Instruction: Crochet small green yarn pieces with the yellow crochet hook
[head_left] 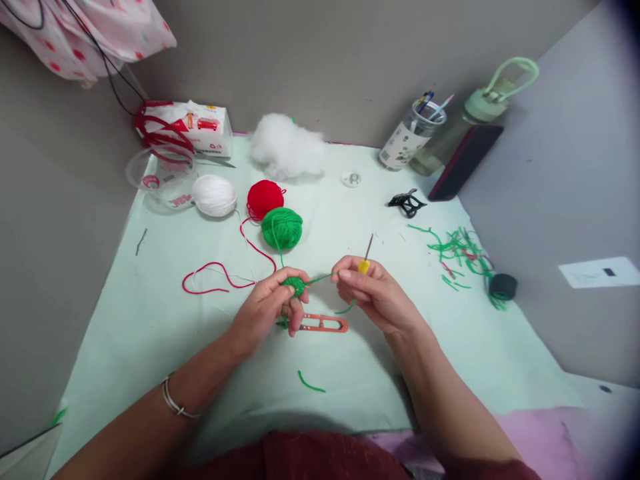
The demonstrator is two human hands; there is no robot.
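Note:
A small green crocheted piece (295, 287) is pinched between the thumb and fingers of my left hand (265, 300). My right hand (380, 293) is closed around a crochet hook (364, 267) with a yellow handle, its metal shaft pointing up and away. The same hand pinches a green yarn strand (321, 277) that runs taut from the piece; a loose tail hangs below the fingers. Orange thread snips (327, 324) lie on the table just under my hands, partly hidden by the left fingers. Another green strand leads up to the green yarn ball (283, 229).
Behind are a red yarn ball (265, 199), a white yarn ball (215, 195), white stuffing (287, 147) and a tissue box (210, 127). To the right sit a black claw clip (407, 203), yarn scraps (457, 250), a phone (467, 163), a pen cup (407, 140) and a bottle (445, 133).

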